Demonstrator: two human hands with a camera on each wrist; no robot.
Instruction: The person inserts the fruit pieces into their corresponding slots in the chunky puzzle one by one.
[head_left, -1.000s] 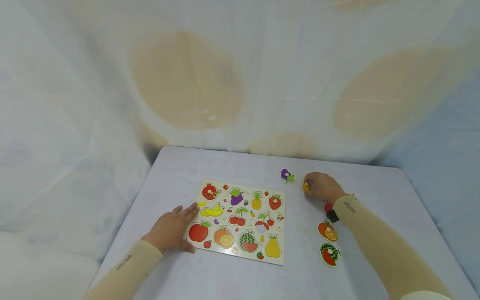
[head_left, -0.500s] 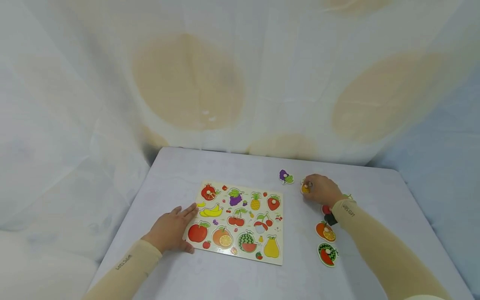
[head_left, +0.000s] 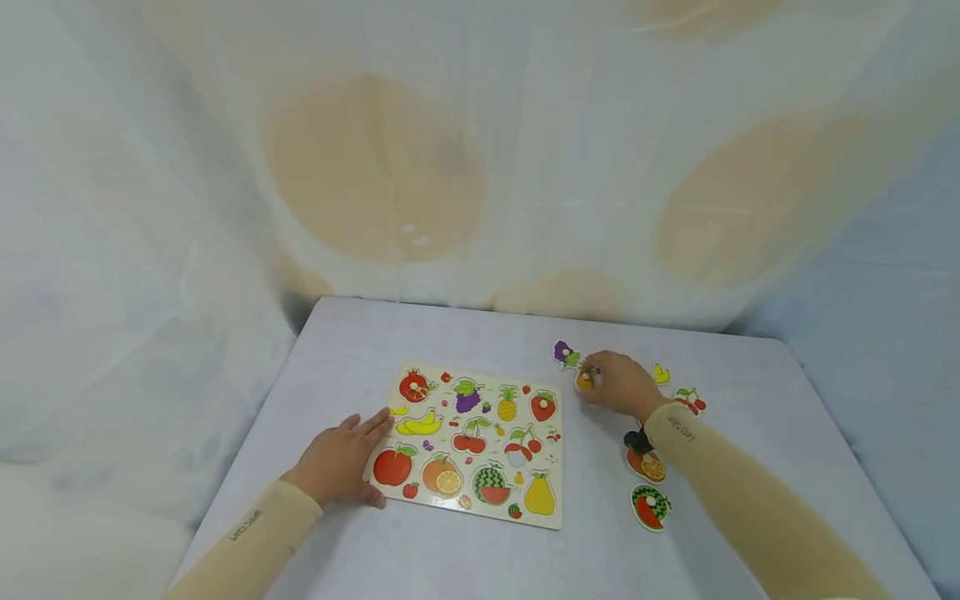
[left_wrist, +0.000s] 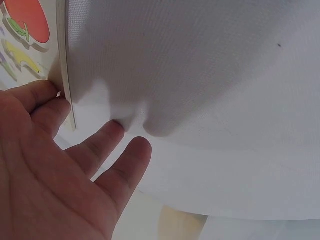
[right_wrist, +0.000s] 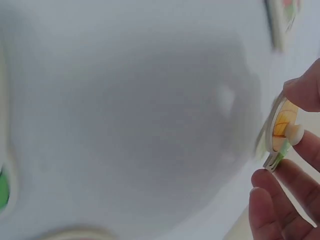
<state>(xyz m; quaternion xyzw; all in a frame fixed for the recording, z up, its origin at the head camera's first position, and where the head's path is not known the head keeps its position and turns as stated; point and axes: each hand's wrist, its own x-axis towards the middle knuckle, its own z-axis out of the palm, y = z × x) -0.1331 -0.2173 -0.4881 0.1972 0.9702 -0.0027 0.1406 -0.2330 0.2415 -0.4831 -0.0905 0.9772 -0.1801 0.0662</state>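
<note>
Right hand [head_left: 618, 387]: fingers [right_wrist: 305, 92] clamped on a small yellow-orange wooden fruit piece with a white knob [head_left: 584, 381], just beside the flat wooden fruit puzzle board [head_left: 472, 446], off its far right corner. Left hand [head_left: 339, 458]: fingers apart, flat on the white-covered table [head_left: 450, 333] against that board's left edge.

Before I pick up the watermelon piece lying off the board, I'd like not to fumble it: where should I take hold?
Pinch the small pale knob at the middle of the watermelon piece, coming straight down from above. It lies flat on the table, so its edges likely offer little purchase, and the knob is the one raised part.
</note>
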